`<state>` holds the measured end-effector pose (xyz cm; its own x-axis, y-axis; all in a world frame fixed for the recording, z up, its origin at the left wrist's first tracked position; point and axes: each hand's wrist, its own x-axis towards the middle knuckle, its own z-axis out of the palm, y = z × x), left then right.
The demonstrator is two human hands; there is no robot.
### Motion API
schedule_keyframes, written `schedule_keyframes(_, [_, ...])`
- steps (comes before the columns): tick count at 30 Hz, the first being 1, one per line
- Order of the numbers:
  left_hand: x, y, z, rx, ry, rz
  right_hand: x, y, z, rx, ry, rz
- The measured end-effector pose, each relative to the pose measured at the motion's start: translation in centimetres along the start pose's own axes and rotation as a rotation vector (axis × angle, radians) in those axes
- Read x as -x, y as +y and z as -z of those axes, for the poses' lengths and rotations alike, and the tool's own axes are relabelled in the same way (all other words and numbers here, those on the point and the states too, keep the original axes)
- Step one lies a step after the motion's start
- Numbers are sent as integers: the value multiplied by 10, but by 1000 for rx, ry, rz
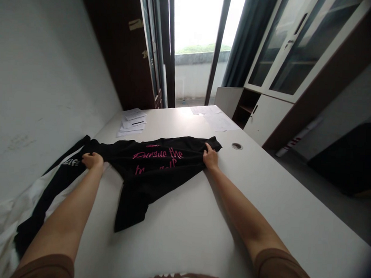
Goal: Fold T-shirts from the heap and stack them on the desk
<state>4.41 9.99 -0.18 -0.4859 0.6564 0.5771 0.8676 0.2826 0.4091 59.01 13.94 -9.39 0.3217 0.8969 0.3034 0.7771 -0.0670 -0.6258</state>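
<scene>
A black T-shirt [160, 176] with pink lettering lies sideways across the white table [176, 236]. One sleeve hangs toward me at the lower left, and the cloth is partly folded over the lettering. My left hand [92, 160] is closed on the shirt's left end, beside a pile of clothes. At the opposite end, my right hand [211, 157] grips the edge of the shirt, thumb on top. The fabric is stretched between both hands.
Black and white clothes [40, 194] are heaped along the left wall. Papers [133, 123] with a dark pen-like item lie at the far left, and more sheets [219, 120] at the far right. A round cable hole [237, 146] is at the right. Cabinets [271, 113] stand beyond.
</scene>
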Motion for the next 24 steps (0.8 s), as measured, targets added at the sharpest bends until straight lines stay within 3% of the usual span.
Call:
schedule_keyframes(2, [13, 6, -2, -18, 58, 39, 1, 0, 0, 1, 11, -7])
schedule_keyframes(4, [34, 24, -2, 8, -39, -95, 1, 0, -1, -1, 19, -12])
schedule_keyframes(6, [65, 50, 5, 75, -369, -360, 2, 0, -1, -4, 23, -14])
schedule_keyframes(8, [99, 76, 19, 81, -802, -557, 3, 0, -1, -11, 24, -13])
schedule_keyframes(9, [115, 88, 28, 53, -929, -631, 4, 0, 0, -15, 25, -12])
schedule_keyframes(12, [151, 115, 60, -18, -1129, -836, 5, -1, 0, -24, 24, -4])
schedule_keyframes(15, [167, 136, 93, -76, -1327, -991, 6, -1, 0, -31, 21, 4])
schedule_keyframes(18, [176, 159, 120, -89, -1413, -1107, 5, 0, -2, -34, 19, 12])
schedule_keyframes(24, [212, 194, 165, 145, -1384, -1263, 3, 3, -2, -19, 10, 33])
